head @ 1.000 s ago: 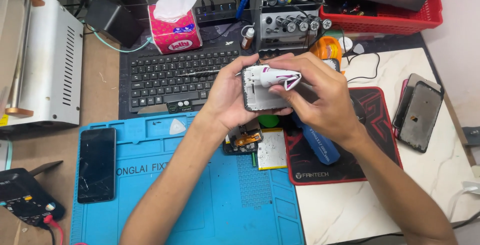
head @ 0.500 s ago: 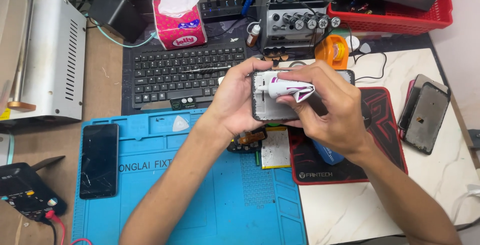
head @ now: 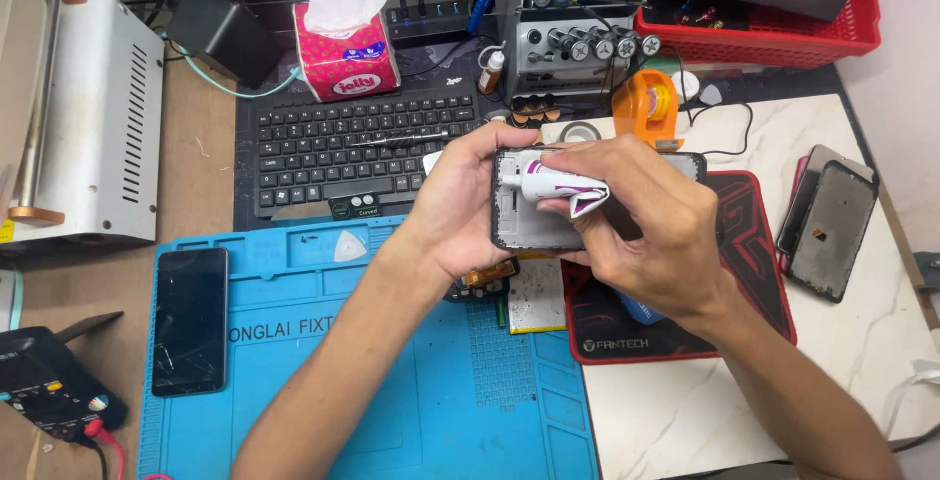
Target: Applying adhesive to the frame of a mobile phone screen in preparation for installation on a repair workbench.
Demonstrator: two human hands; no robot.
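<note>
My left hand (head: 460, 206) grips the left end of an opened phone frame (head: 534, 225), held flat above the desk with its inside facing up. My right hand (head: 646, 225) pinches a small white tube with a purple band (head: 553, 182) and holds its nozzle against the frame's top left edge. The tube's folded tail sticks out between my fingers. My right hand hides the frame's right half.
A blue work mat (head: 411, 382) carries a dark phone (head: 190, 318) at its left and a small circuit part (head: 535, 294) under my hands. A black keyboard (head: 343, 152), tissue box (head: 349, 54), orange tape dispenser (head: 646, 108), red basket (head: 774, 34) and another phone shell (head: 827, 225) surround them.
Both hands and the phone frame sit slightly further right and lower in view. The tube's nozzle stays against the frame's top edge.
</note>
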